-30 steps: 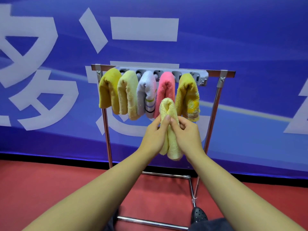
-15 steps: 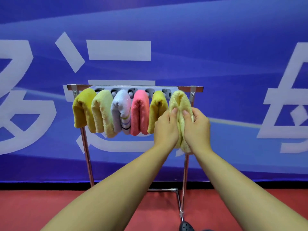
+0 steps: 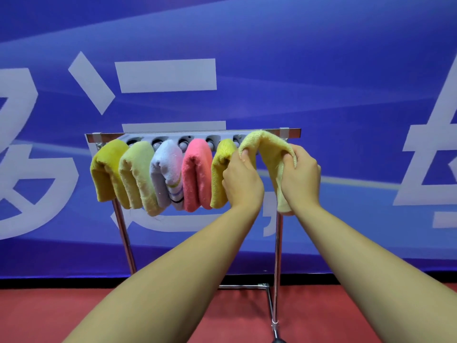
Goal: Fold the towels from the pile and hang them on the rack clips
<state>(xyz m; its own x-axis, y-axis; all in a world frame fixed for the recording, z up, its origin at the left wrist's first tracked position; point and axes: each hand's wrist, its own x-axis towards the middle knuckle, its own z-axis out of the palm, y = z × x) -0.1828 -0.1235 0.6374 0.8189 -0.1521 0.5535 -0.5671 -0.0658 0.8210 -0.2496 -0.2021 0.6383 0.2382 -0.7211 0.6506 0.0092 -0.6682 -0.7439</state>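
A pale yellow towel [image 3: 268, 146] is folded over and pressed up against the right end of the rack's clip strip [image 3: 197, 139]. My left hand [image 3: 242, 179] pinches its left fold and my right hand [image 3: 300, 174] grips its right fold. Several folded towels hang to the left: mustard [image 3: 106, 172], light green [image 3: 137, 174], white striped [image 3: 168, 172], pink [image 3: 196, 174] and another yellow one [image 3: 220, 174] partly behind my left hand. The clip under the pale towel is hidden.
The metal rack [image 3: 123, 233] stands on a red floor [image 3: 49, 315] in front of a blue banner wall [image 3: 247, 70]. Its right post [image 3: 277, 256] and base bar [image 3: 243, 286] run down between my forearms. A dark shoe tip [image 3: 279, 340] shows at the bottom edge.
Both hands carried the pale yellow towel up and right from below the hung towels to the rack's right end, then spread its fold apart. The view shifted as my head moved.
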